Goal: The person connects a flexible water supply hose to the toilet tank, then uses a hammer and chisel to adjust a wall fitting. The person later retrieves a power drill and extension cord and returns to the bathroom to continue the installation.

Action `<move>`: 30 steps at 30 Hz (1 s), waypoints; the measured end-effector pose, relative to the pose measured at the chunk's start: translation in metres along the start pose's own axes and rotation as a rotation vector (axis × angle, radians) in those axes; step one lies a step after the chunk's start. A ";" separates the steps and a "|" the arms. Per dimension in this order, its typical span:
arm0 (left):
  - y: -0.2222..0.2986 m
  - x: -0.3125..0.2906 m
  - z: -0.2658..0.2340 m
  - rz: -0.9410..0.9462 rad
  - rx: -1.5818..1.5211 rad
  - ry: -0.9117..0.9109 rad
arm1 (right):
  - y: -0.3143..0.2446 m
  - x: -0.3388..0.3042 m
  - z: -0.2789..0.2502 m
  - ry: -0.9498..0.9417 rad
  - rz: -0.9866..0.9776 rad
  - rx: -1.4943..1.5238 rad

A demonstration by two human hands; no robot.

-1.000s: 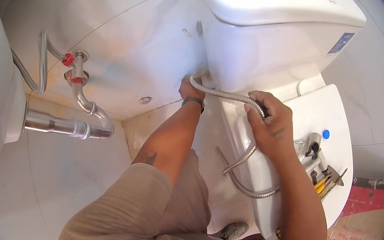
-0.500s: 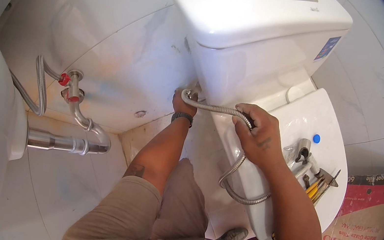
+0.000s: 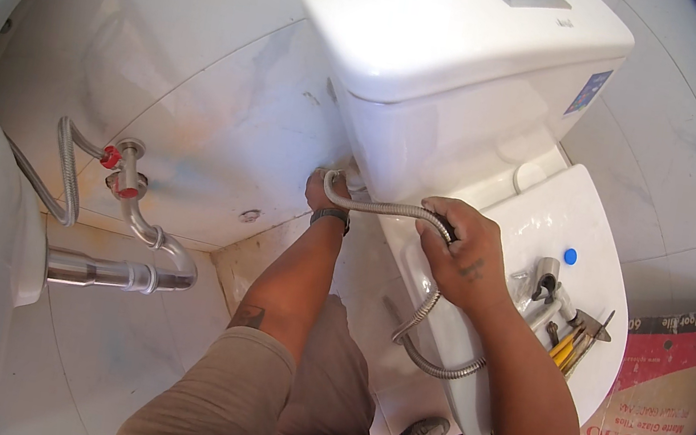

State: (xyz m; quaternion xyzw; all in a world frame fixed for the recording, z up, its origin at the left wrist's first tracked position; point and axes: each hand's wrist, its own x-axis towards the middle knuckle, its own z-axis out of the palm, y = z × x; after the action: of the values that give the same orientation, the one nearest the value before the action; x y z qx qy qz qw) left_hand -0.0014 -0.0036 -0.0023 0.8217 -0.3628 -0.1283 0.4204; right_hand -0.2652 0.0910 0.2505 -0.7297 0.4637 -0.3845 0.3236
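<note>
Right hand: fingers curled closed around a metal hose, thumb toward the left. Left hand: fingers bent beside the hose's far end, low behind the tank's left corner; partly hidden, so their closure and exact hold cannot be told.

The hose is silvery, flexible and finely ribbed. It lies in front of the toilet's left side. Between the hands its long axis runs left to right, nearly level; its left end hooks to the far side by the left hand. From the right hand it drops toward the near side, turns in a rounded bend and runs right, passing out of sight at the right forearm.

The toilet tank is glossy white ceramic, rounded at the corners, its cover in place and contents hidden. The smooth white seat lid is down and carries a round blue cap, a grey metal tube and yellow-handled pliers.

Farther right: printed cardboard with a red band. At left: a shiny drain pipe and a red-fitted valve.
</note>
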 end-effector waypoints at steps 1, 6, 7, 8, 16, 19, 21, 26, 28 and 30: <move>0.000 0.001 -0.001 0.019 0.011 -0.010 | 0.000 0.000 0.000 0.000 0.001 -0.002; -0.001 0.000 0.004 0.023 0.114 0.048 | 0.004 0.000 0.002 0.020 -0.023 0.006; -0.004 0.002 0.008 0.060 0.196 0.070 | 0.006 -0.001 0.002 0.028 -0.027 -0.011; -0.007 0.005 0.013 -0.003 0.079 0.131 | 0.007 -0.001 0.003 0.036 -0.051 -0.002; -0.059 0.022 0.038 0.206 -0.087 0.105 | 0.006 -0.003 -0.001 -0.018 0.017 0.036; -0.056 0.015 0.032 0.257 -0.102 0.096 | 0.003 -0.003 -0.002 -0.037 0.035 0.014; -0.046 0.009 0.024 0.220 -0.086 0.067 | 0.002 -0.003 -0.002 -0.001 -0.002 -0.002; -0.017 0.005 0.003 0.108 -0.139 -0.018 | 0.005 -0.002 0.001 0.033 -0.060 -0.022; -0.009 0.005 0.002 0.009 -0.128 -0.022 | 0.006 -0.002 0.002 0.033 -0.053 -0.042; -0.008 0.006 0.005 -0.046 -0.013 0.044 | 0.007 -0.003 0.002 0.042 -0.058 -0.007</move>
State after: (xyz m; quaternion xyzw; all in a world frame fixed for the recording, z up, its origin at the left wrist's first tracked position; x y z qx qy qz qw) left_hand 0.0036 -0.0076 -0.0109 0.8297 -0.3336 -0.1224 0.4304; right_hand -0.2669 0.0915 0.2430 -0.7360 0.4503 -0.4071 0.2998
